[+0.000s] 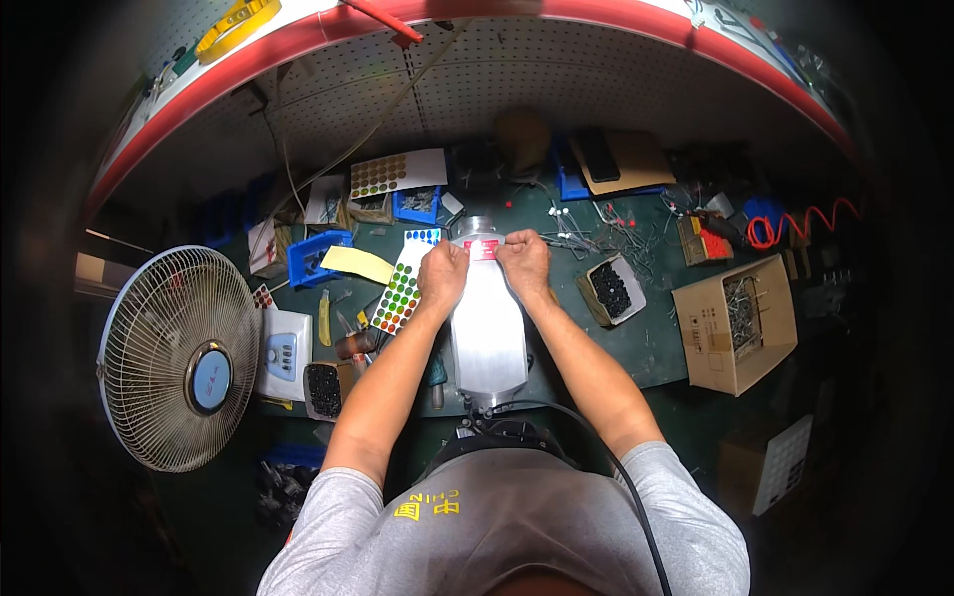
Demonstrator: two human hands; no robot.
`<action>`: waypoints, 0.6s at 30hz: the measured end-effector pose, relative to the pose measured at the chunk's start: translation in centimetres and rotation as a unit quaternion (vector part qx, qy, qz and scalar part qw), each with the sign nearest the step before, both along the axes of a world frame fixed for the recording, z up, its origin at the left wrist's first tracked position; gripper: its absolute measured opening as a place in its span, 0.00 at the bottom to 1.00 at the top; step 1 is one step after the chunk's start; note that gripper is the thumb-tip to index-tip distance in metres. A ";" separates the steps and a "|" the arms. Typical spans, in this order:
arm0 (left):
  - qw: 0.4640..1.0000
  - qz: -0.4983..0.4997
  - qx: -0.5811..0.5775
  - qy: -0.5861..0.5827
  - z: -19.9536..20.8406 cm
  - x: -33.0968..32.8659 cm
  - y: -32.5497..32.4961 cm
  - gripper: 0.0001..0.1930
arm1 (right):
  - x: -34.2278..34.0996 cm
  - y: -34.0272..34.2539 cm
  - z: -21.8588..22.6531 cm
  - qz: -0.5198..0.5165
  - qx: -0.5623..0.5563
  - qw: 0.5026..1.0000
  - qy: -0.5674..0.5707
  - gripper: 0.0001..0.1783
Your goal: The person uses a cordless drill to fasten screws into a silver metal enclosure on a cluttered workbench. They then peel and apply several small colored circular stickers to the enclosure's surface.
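A long silver metal housing (489, 333) lies on the bench in front of me, its narrow neck pointing away. Near its far end is a small red label (481, 249) with pale print. My left hand (442, 275) is closed at the label's left edge, and my right hand (525, 264) is closed at its right edge. The fingertips seem to pinch the label from both sides; whether it is pressed flat on the metal, I cannot tell. Beside my left hand lies a sheet of round green and red stickers (400, 294).
A fan (184, 358) stands at the left. Blue bins (316, 256), a yellow paper strip (358, 263) and a screwdriver (437, 382) lie left of the housing. Rightward are loose wires (616, 233), a box of black parts (612, 288) and a cardboard carton (711, 338). A black cable (586, 427) crosses my right side.
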State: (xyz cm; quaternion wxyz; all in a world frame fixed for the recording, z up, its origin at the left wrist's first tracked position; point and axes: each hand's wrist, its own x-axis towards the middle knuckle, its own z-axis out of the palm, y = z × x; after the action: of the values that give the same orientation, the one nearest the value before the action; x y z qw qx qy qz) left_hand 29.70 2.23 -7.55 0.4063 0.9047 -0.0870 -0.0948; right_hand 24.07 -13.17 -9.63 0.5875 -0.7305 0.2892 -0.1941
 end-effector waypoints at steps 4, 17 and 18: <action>1.000 -0.001 0.020 0.008 0.6 0.0 -0.2 0.12 | 0.0 0.1 0.2 -0.001 -0.019 0.999 0.029 0.15; 0.999 0.005 0.021 0.024 1.6 0.0 -0.6 0.13 | 0.2 -0.2 1.0 0.001 -0.047 0.997 0.066 0.15; 1.000 0.006 0.019 0.024 1.5 0.0 -0.6 0.13 | 0.2 -0.2 1.1 0.001 -0.049 0.996 0.072 0.15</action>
State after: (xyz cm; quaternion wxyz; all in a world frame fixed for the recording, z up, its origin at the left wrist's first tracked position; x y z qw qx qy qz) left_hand 29.72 1.62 -6.08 0.3916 0.9102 -0.0699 -0.1156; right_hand 24.28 -13.36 -8.55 0.5284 -0.7709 0.3204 -0.1545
